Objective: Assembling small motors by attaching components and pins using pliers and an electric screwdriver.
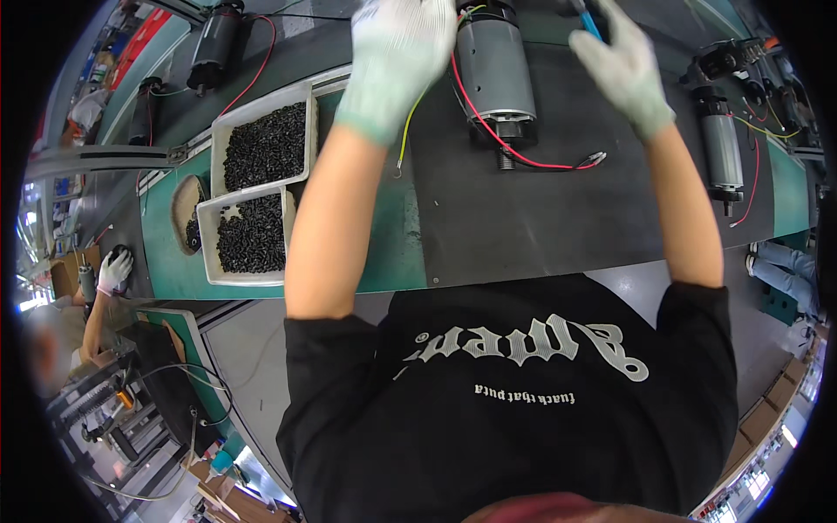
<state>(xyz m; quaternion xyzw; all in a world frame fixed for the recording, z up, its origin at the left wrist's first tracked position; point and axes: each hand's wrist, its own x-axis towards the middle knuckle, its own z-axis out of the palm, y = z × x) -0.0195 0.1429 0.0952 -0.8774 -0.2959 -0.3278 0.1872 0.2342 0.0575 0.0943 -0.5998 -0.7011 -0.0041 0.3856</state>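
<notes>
Counting 1 large grey motor [497,70] on the table [540,222] between a gloved left hand [403,48] and a gloved right hand [623,68], plus at least 3 other motors [722,146] toward the sides. Seeing 2 white bins [244,278] at left, both containing small black parts [264,148]. Reaching forward with both arms [334,227], parting the right thumb and fingers around a blue object [592,24]; being unable to tell that grip's firmness, or the left grip, with fingertips out of view.

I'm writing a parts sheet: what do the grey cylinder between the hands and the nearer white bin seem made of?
Grey cylinder: probably metal, satin, given its soft sheen. Nearer white bin: likely plastic, matte, from its thick, dull rim.
</notes>
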